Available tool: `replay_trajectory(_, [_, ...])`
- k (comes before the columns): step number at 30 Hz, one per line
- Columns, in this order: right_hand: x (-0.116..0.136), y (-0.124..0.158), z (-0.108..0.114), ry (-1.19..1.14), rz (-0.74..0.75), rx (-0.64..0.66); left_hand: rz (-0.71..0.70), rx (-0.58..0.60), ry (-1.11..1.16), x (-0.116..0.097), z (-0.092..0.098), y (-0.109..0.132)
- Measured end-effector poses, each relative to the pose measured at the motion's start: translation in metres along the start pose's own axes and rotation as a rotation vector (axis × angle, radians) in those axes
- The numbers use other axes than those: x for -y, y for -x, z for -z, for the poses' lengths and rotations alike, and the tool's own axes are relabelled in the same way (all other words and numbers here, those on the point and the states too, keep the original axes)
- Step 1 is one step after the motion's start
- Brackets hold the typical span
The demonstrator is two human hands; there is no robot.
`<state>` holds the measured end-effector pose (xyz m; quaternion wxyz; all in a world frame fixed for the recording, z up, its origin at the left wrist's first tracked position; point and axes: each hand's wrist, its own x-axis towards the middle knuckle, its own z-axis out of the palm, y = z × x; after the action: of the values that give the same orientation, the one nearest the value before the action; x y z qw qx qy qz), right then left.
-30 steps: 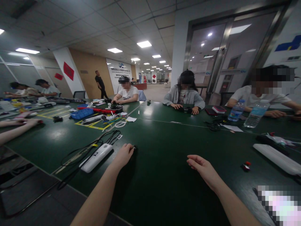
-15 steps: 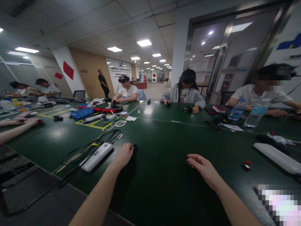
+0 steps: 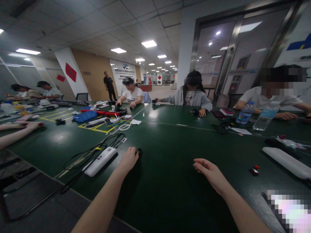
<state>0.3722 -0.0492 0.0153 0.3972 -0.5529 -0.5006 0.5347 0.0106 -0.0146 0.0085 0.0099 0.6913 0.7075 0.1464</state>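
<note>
Left hand [image 3: 130,158]: pinching a dark piece [image 3: 139,150] over the worktop [image 3: 167,142], fingertip hold probably owed to its smallness | Right hand [image 3: 206,170]: loosely open, seemingly empty, well apart, likely unneeded for so small a piece

Dark green table [image 3: 167,194], blue tray [image 3: 85,116], white device marked "2" [image 3: 103,159], clear bottles [image 3: 266,118]

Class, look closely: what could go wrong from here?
1. The left hand seems to hold a small dark object by its fingertips, so it could slip.
2. Black cables lie near the left forearm, which might snag them.
3. Two plastic bottles stand near a co-worker's hand and could be knocked over.
</note>
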Motion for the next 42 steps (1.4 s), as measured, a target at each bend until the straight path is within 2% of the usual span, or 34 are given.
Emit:
replay_trajectory(8, [-0.007, -0.005, -0.001, 0.003, 0.051, -0.004, -0.001, 0.030, -0.017, -0.002, 0.002, 0.000])
replay_trajectory(21, [-0.005, -0.004, 0.002, 0.000, 0.010, 0.008, -0.030, 0.014, -0.011, -0.003, 0.003, 0.001])
replay_trajectory(27, [-0.011, -0.007, 0.003, 0.008, 0.041, 0.005, 0.002, 0.027, 0.015, -0.005, 0.005, 0.002])
replay_trajectory(42, [-0.007, -0.004, 0.000, -0.004, 0.035, 0.008, -0.046, 0.011, 0.242, 0.010, 0.000, 0.000])
